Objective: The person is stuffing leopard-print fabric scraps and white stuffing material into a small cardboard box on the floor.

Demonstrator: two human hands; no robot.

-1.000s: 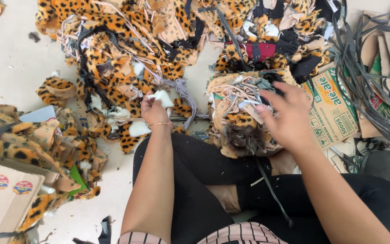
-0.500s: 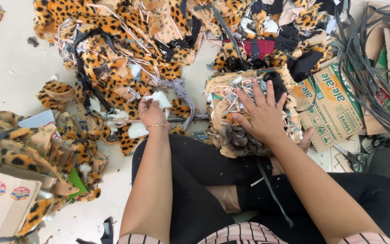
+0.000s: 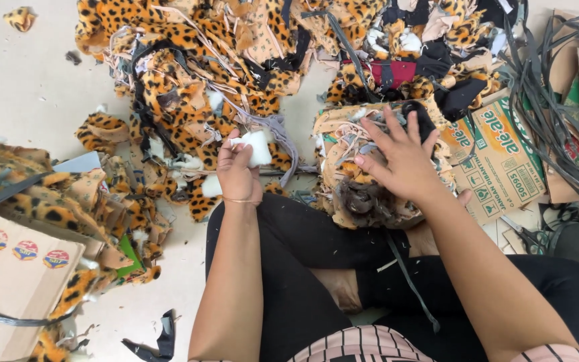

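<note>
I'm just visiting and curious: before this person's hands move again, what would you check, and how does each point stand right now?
1. Left hand has a firm grip on the small white foam piece: ok, fingers pinch it above the lap.
2. Right hand is free: ok, fingers are spread flat on the heap of mixed fabric scraps, holding nothing.
3. That heap sits steady on the flattened printed cardboard box: cannot tell, its base is hidden.
4. Tangle of dark straps is clear of the right arm: ok, it lies apart, further right.
5. Leopard-print fabric pile is within reach: ok, just beyond the left hand.
</note>
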